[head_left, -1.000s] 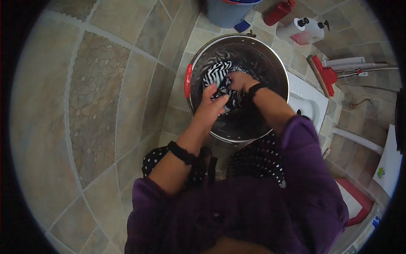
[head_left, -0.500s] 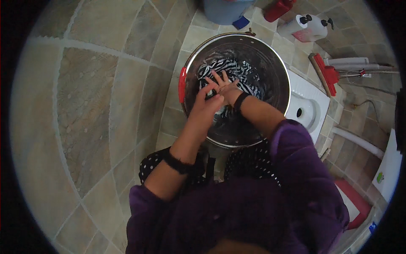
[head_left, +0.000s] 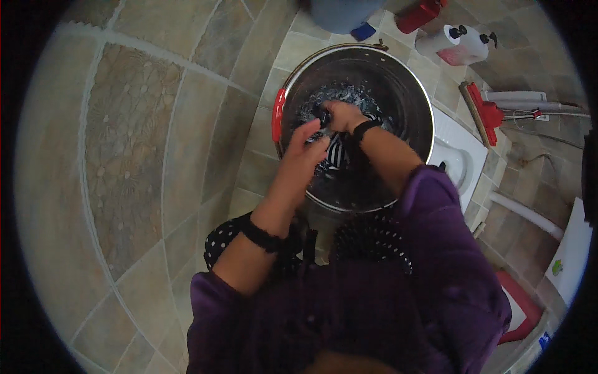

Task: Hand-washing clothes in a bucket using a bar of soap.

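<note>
Right hand (head_left: pixel 346 117): bent down into the pot, its grip closed, as it appears, around a dark fold of cloth; blur softens the fingertips.
Left hand (head_left: pixel 302 153): just beside the right, thumb and fingers parted in a loose curve, with nothing plainly held between them.
Striped cloth (head_left: pixel 336 153): black and white, bunched low inside the pot, partly under the hands and partly in the water (head_left: pixel 355 93).
Cloth's direction: crumpled, with no clear long axis or leading end; the stripes on the patch nearest the person run roughly toward and away from the body.
Step in hand: by the look of it, working the wet cloth by hand in the water.
Next move calls for: probably a firm hold on the slippery folds by the right hand, and the left closing on a loose part, both low within the rim.
Metal pot (head_left: pixel 402 87): round and wide, standing on the tiled floor (head_left: pixel 261 134) in front of the person, a red handle (head_left: pixel 278 115) on its left side.
Right of the pot: a white squat toilet (head_left: pixel 455 159), and beyond it a red-headed squeegee (head_left: pixel 483 112).
Beyond the pot: a blue-grey bucket (head_left: pixel 339 14), a red bottle (head_left: pixel 418 17) and white pump bottles (head_left: pixel 439 40).
</note>
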The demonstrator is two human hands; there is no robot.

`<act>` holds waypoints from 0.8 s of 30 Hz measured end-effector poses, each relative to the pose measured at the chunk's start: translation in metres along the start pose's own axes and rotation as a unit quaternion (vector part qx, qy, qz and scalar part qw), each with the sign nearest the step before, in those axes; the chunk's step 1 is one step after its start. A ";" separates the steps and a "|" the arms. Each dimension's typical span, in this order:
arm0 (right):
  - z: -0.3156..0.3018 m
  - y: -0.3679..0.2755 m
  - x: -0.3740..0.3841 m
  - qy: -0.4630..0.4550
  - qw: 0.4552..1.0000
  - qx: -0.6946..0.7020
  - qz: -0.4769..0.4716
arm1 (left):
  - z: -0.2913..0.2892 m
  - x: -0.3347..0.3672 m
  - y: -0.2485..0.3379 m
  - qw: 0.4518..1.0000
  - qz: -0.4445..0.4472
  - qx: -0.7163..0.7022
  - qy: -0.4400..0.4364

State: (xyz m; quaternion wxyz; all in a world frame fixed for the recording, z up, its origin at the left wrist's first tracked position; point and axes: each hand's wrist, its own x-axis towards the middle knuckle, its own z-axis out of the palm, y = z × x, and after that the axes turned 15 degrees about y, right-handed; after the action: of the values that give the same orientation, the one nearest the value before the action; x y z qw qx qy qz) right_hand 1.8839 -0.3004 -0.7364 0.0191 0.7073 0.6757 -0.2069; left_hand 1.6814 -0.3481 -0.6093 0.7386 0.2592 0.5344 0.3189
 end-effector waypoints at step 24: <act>0.072 0.003 0.000 -0.110 0.984 -0.114 0.086 | 0.001 -0.010 0.003 0.998 0.007 0.050 -0.031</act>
State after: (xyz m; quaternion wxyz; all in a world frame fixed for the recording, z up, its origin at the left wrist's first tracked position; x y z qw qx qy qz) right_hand 1.8672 -0.3229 -0.8027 0.1919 0.7288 0.6252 -0.2027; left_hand 1.6793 -0.3538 -0.6007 0.7386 0.3095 0.5245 0.2890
